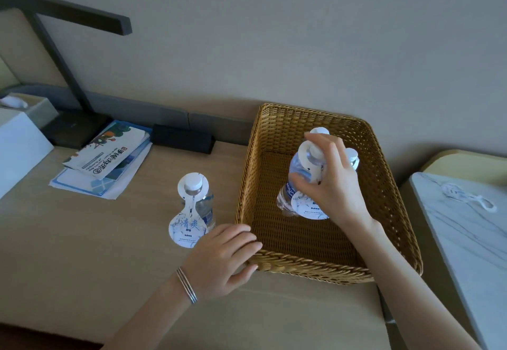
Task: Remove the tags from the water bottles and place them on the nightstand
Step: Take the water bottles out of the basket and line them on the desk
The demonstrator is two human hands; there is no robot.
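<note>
Beige nightstand (82, 240) with a wicker basket (301, 263), centre right.
The left hand (225, 256) rests straight-fingered on the basket's near-left corner; the right hand (334, 185) grips a tagged bottle (297, 168) inside it; a second bottle (205, 207) stands just left, mid-frame, its tag (188, 226) hanging from the neck.

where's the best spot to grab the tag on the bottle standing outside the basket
Pinch the tag by its wide round lower flap, coming from the near side, where it hangs free in front of the bottle. Its ring loops the neck under the cap, so pulling up and toward you should probably free it.
</note>
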